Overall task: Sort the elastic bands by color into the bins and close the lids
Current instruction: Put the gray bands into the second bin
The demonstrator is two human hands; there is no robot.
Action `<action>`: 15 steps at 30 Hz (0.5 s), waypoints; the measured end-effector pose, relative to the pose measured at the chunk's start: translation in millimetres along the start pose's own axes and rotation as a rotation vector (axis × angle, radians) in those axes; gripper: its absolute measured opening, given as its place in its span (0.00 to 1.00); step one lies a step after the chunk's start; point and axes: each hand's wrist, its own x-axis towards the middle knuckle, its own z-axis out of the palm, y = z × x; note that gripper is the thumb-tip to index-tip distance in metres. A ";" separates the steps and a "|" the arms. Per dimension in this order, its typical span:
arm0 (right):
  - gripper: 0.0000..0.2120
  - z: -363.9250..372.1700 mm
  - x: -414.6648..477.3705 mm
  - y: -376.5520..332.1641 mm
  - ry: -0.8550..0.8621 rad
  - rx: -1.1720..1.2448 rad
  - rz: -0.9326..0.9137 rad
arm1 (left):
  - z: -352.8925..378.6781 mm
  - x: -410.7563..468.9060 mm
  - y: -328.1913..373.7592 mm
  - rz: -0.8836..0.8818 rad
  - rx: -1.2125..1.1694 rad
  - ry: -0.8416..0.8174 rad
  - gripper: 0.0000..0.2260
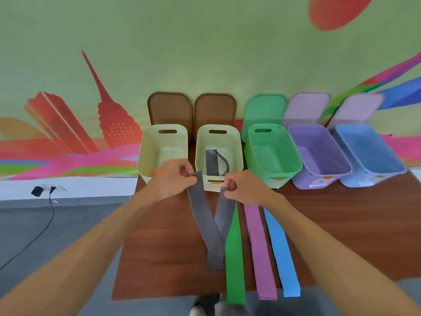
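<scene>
On the front of the cream bin [237,153] that holds 1 grey band [211,163], a small orange tag [215,182] sits under the handle slot, its writing too small to read; similar orange-and-white tags mark the bins to its right. 5 open bins stand in a row: a second cream bin [148,153] just left of it, then to its right a green bin [273,156], a purple bin [319,156] and a blue bin [369,153]. 5 lids lean on the wall behind the row: 2 brown lids [170,110], 1 green lid [265,108] and 2 lilac lids [306,108]. Just in front of the cream bin, the left hand [173,179] and right hand [241,190] each pinch 1 end of a second grey band [198,210] with curled fingers, so it hangs in a V. Nearer the person and to the right, 3 bands lie flat side by side: a green band [234,258], a purple band [262,247] and a blue band [280,247]. All rest on a dark wooden table [159,247] against a green wall mural [114,122] with a red skyline and coloured stripes. Left of the table, a black cable [49,220] runs across grey floor.
</scene>
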 end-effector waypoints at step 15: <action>0.03 -153.0 33.0 -51.7 0.567 0.034 -0.039 | -74.1 60.7 105.1 0.224 -0.305 0.252 0.02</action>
